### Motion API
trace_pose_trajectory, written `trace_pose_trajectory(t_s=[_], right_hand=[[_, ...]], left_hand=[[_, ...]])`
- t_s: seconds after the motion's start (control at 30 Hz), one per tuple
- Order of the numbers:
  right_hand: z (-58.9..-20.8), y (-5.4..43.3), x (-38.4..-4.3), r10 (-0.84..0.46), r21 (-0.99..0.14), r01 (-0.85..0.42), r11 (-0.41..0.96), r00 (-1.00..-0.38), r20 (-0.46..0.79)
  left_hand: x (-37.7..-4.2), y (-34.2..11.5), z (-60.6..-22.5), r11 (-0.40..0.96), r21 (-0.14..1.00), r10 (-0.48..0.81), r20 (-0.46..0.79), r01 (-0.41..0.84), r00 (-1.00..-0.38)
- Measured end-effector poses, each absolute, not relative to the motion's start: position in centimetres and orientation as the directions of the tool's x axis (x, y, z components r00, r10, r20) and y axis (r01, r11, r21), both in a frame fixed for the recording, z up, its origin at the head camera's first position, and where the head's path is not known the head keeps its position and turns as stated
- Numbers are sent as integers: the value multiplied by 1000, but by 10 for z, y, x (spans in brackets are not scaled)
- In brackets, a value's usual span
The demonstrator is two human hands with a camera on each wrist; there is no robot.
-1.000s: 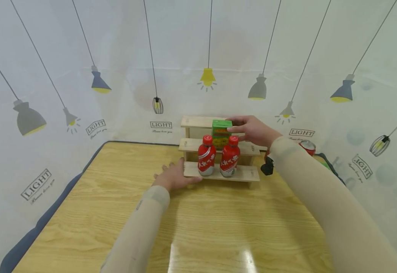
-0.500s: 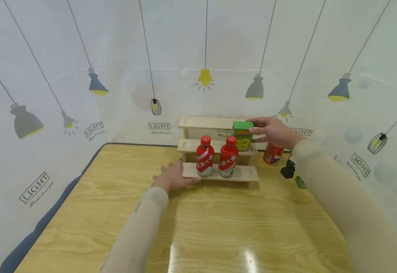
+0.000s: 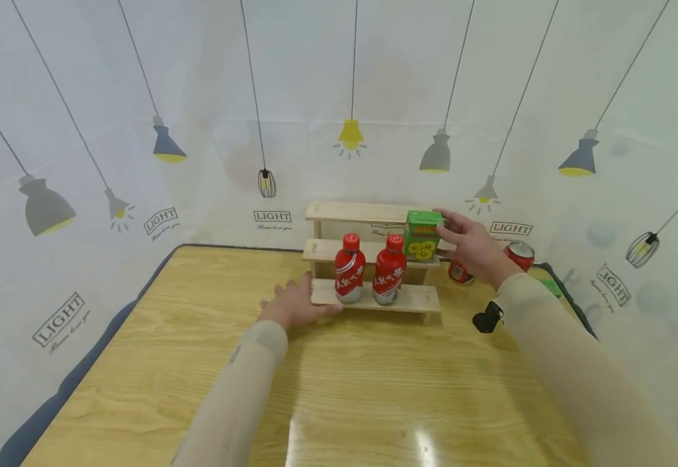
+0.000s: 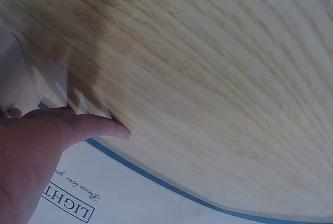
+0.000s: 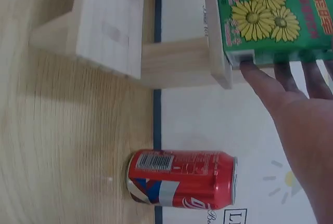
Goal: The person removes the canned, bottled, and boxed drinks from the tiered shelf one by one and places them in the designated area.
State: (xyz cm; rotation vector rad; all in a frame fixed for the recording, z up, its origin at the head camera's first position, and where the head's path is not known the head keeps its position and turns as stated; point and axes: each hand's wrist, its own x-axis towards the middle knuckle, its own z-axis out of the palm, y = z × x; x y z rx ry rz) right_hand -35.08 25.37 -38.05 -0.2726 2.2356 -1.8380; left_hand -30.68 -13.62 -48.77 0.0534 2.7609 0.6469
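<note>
A green drink carton [image 3: 422,237] with yellow flowers stands upright at the right end of the middle step of a three-step wooden rack [image 3: 362,211]. My right hand [image 3: 472,245] is at the carton's right side. In the right wrist view, its extended fingers [image 5: 265,84] lie along the carton's edge. Two red bottles [image 3: 350,268] with white lower parts stand on the lowest step. My left hand [image 3: 295,302] rests at the left end of that step, fingers spread and thumb along the front edge. The left wrist view shows part of that hand over wood grain.
A red can [image 5: 182,179] stands on the table [image 3: 199,363] just right of the rack. Another red can [image 3: 520,255] and a green object [image 3: 551,288] are partly hidden by my right arm. A printed wall covering [image 3: 222,130] rises behind the rack.
The carton has moved right along the middle step, from behind the right bottle to the step's right end. My right hand moved right with it. The left hand has stayed put.
</note>
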Motion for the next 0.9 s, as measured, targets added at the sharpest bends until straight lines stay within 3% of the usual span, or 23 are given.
trace_pose_trajectory(t_s=[0.2, 0.43, 0.67, 0.9], right_hand=[[-387, 260, -337, -263, -989, 10, 151, -964, -50], [-389, 289, -313, -203, -997, 32, -71, -979, -17], [-388, 312, -289, -93, -993, -69, -92, -993, 78], [-394, 326, -274, -41, -998, -41, -57, -998, 44]], left_hand=[[-304, -137, -494, 901, 432, 96, -276, -34, -956], [-304, -134, -494, 902, 430, 99, -279, -32, -955], [-305, -132, -487, 900, 434, 105, -272, -25, -957], [-308, -136, -489, 903, 429, 106, -274, -23, -956]])
